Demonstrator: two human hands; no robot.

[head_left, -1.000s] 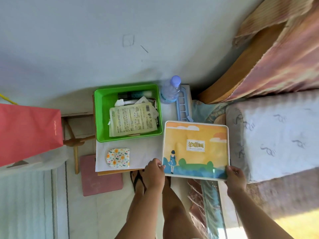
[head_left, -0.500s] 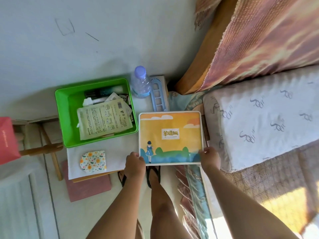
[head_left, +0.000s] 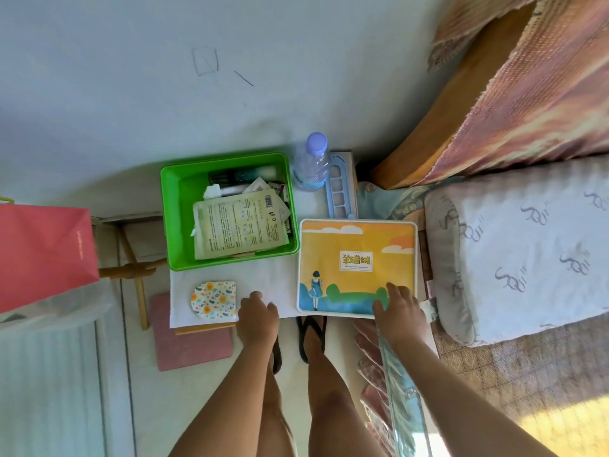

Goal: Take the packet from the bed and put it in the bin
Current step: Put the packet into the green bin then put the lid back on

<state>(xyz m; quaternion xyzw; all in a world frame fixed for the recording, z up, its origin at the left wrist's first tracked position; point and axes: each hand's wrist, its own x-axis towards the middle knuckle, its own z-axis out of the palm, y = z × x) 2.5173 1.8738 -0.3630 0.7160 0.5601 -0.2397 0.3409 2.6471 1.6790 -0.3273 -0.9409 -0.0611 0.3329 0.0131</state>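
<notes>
Bed point(head_left: 514, 245) lies right of the green bin point(head_left: 178, 206); the packet point(head_left: 357, 268) lies flat on the white-covered stand just right of the bin, against the bed edge, not in the bin. Right hand point(head_left: 397, 308) rests open, fingers spread flat on the packet's near right corner; left hand point(head_left: 257, 313), loosely curled and empty, touches the stand's near edge left of the packet. Half a second earlier both hands gripped the packet's near corners; the left has since let go.
</notes>
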